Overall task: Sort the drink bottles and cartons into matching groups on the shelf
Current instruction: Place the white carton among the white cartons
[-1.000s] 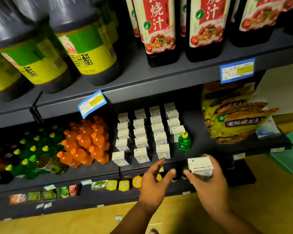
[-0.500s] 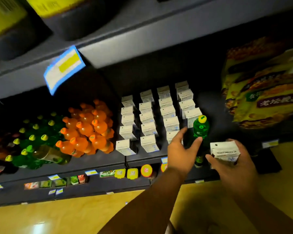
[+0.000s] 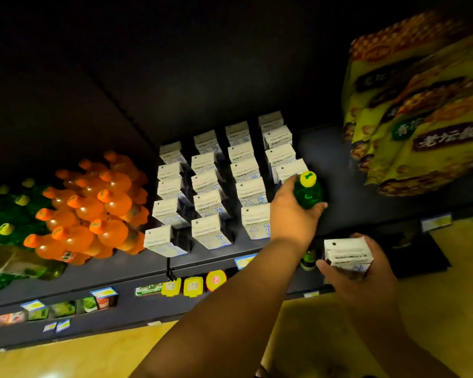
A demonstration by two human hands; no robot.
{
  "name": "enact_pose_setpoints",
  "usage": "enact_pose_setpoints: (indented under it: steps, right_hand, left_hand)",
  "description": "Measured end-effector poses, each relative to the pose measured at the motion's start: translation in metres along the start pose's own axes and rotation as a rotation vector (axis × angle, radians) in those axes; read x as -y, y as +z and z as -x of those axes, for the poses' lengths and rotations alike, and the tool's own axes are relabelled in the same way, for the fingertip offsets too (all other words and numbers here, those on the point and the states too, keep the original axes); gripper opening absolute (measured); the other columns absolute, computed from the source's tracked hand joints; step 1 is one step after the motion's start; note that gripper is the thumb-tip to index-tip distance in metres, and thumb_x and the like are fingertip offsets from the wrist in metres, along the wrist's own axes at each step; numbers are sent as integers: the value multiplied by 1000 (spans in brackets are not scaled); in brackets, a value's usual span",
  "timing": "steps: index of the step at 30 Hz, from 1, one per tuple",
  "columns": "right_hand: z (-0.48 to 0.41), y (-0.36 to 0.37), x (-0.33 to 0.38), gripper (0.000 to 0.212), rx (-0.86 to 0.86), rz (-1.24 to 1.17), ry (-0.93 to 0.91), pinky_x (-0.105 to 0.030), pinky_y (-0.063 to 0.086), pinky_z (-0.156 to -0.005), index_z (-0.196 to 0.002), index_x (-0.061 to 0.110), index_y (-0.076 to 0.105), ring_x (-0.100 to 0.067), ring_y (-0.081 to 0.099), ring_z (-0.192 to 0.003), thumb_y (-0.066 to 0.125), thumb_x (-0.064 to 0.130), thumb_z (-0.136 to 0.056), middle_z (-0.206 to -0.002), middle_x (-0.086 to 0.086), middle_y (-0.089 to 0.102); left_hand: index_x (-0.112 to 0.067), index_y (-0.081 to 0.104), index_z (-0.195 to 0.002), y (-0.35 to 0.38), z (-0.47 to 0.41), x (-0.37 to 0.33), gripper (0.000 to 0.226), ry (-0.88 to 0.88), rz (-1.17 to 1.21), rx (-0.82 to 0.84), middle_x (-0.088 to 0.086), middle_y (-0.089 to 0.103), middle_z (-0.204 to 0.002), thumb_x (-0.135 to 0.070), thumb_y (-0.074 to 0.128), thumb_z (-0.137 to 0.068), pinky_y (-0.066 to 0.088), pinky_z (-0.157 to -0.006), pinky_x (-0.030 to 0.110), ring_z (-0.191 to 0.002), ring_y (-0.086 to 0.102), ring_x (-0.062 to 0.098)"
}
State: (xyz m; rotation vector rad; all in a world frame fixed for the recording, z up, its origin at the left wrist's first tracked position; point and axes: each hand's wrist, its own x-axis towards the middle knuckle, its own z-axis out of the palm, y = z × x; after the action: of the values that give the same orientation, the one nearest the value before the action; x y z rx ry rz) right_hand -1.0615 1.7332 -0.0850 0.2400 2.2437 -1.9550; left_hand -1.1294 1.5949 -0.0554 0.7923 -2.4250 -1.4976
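A green bottle with a yellow cap stands on the dark shelf at the right end of the white cartons. My left hand is wrapped around its lower body. My right hand holds one white carton below and in front of the shelf edge. Orange bottles cluster left of the cartons. Green bottles with yellow caps fill the far left.
Yellow snack bags lean at the right end of the shelf. Price tags and small packets line the shelf's front edge and the lower shelf. A dark upper shelf hangs overhead. The floor below is yellow-brown.
My left hand reached forward from the shelf edge and closed around the green bottle. My right hand stayed low with the carton. The view moved closer to the shelf.
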Motion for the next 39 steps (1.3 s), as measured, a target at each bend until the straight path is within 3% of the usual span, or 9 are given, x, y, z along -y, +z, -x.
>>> enact_pose_setpoints:
  steps: [3, 8, 12, 15, 21, 24, 30, 36, 39]
  right_hand:
    - [-4, -4, -5, 64, 5, -7, 16, -47, 58, -89, -122, 21, 58, -12, 67, -101, 88, 4, -67, -105, 8, 70]
    - [-13, -10, -1, 63, 43, -32, 34, -35, 61, -83, -120, 24, 57, -5, 67, -97, 86, 1, -69, -102, 10, 69]
    - [-16, -20, 11, 65, 56, 13, 20, -48, 58, -88, -123, 19, 58, -10, 67, -99, 89, 9, -67, -107, 6, 70]
    - [-11, -28, 30, 64, 80, 9, 42, -53, 57, -88, -122, 22, 59, -19, 68, -103, 89, 14, -66, -109, 0, 70]
    - [13, -34, 78, 66, 70, 23, 30, -49, 54, -96, -122, 30, 55, -16, 64, -108, 88, 10, -69, -115, 2, 68]
    - [20, -30, 92, 66, 53, 51, 14, -49, 56, -92, -123, 29, 56, -15, 66, -106, 89, 15, -68, -114, 4, 69]
    - [21, -15, 101, 71, 27, 145, -2, -43, 53, -98, -130, 27, 56, -13, 66, -107, 90, 23, -67, -114, 7, 70]
    - [4, 13, 78, 76, 16, 176, 7, -38, 55, -96, -131, 29, 55, -10, 67, -103, 92, 27, -65, -111, 9, 71]
    - [-12, 29, 68, 76, 36, 202, -3, -33, 54, -92, -131, 30, 54, -11, 66, -105, 91, 30, -65, -114, 7, 70]
  left_hand:
    - [-22, 61, -123, 11, -6, 2, 58, 30, -38, -9, -3, 69, -116, -13, 85, -72, 45, -91, 13, -100, 61, 8]
    - [-28, 53, -122, 18, -5, -1, 58, 69, -89, 29, 0, 72, -110, -18, 85, -74, 55, -93, 32, -104, 67, 20]
    - [-29, 54, -120, 5, 15, -15, 54, 71, -29, 52, -8, 70, -103, -17, 84, -76, 52, -90, 23, -96, 65, 9]
    - [-34, 56, -118, -17, 39, -25, 53, 59, 57, 94, -9, 72, -105, -15, 84, -76, 56, -94, 29, -99, 68, 7]
    - [-37, 60, -116, -74, 80, -37, 54, 65, 68, 97, -16, 73, -101, -15, 87, -74, 57, -88, 19, -96, 69, -2]
    - [-26, 63, -119, -101, 95, -31, 54, 50, 76, 96, -12, 75, -103, -10, 87, -74, 56, -86, 16, -96, 70, -2]
    - [-26, 63, -126, -133, 110, -7, 57, 20, 25, 60, -10, 74, -110, -17, 87, -75, 59, -92, 34, -103, 71, 5]
    - [-31, 62, -132, -147, 119, 11, 65, -29, 96, 37, -13, 75, -106, -5, 85, -76, 57, -76, 15, -98, 71, 4]
    - [-43, 58, -127, -152, 120, 20, 71, 1, 59, 34, -16, 74, -110, -3, 85, -75, 55, -88, 16, -104, 70, 2]
